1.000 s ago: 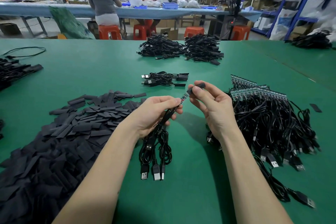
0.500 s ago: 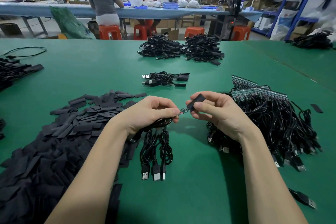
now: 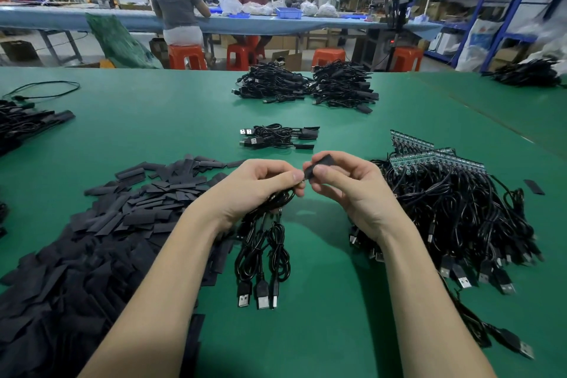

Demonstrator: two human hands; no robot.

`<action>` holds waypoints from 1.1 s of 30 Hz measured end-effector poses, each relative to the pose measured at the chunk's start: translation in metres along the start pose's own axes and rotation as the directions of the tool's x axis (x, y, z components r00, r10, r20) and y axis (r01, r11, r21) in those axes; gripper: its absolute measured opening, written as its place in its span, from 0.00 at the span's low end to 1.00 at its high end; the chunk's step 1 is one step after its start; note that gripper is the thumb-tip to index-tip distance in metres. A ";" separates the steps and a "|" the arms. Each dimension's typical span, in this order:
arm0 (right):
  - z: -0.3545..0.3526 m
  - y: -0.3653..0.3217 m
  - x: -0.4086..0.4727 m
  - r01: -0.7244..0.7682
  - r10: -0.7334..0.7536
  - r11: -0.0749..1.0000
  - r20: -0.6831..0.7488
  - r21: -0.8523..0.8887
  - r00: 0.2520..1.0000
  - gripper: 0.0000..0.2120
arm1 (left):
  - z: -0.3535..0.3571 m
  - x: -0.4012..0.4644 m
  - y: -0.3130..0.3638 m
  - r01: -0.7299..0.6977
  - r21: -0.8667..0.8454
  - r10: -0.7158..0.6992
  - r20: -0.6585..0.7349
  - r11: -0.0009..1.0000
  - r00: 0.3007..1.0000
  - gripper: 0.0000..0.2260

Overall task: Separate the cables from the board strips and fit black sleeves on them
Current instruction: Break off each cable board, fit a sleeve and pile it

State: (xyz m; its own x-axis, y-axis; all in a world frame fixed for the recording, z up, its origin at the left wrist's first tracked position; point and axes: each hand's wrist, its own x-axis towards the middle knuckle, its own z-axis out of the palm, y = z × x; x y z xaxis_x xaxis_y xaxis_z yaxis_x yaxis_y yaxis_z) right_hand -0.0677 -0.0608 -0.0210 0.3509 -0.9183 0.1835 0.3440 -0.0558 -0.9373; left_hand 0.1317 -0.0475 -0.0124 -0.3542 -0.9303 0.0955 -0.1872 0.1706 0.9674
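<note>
My left hand (image 3: 260, 184) grips a small bundle of black USB cables (image 3: 262, 258) that hang down to the green table (image 3: 322, 331), plugs lowest. My right hand (image 3: 346, 186) pinches a black sleeve (image 3: 319, 164) right at my left fingertips, over the end of one cable; that cable's small board is hidden inside it. A big heap of loose black sleeves (image 3: 92, 239) lies to the left. On the right sits a tangle of cables still joined to green board strips (image 3: 435, 159).
A few sleeved cables (image 3: 276, 136) lie just beyond my hands, with two larger cable piles (image 3: 306, 87) farther back. More cables lie at the left edge (image 3: 21, 123) and far right (image 3: 527, 72). One stray sleeve (image 3: 534, 186) lies right. People work at a far bench.
My hands have dropped lower and drawn together. The sleeve has slid along the cable end toward my left fingers, covering the small board that showed before.
</note>
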 end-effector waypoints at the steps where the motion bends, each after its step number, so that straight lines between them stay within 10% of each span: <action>1: 0.000 0.001 0.001 0.009 -0.007 0.999 -0.049 0.038 0.999 0.07 | 0.001 0.002 0.001 0.006 -0.018 -0.007 -0.036 1.000 0.999 0.08; 11: -0.003 0.008 0.005 -0.009 0.037 0.993 -0.242 0.118 0.970 0.11 | 0.012 0.011 -0.005 -0.190 0.354 0.282 -0.230 0.916 0.931 0.07; 33: -0.002 0.011 0.006 0.019 0.031 0.984 -0.274 0.179 0.961 0.04 | 0.009 0.013 -0.012 -0.225 0.124 0.252 -0.287 0.966 0.924 0.03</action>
State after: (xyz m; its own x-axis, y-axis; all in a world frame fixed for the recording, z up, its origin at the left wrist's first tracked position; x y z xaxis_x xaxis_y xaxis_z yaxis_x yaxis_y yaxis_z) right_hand -0.0637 -0.0676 -0.0308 0.1091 -0.9919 0.0656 0.5013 -0.0021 -0.8653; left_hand 0.1209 -0.0591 -0.0249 -0.1113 -0.9099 0.3996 -0.2149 0.4146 0.8843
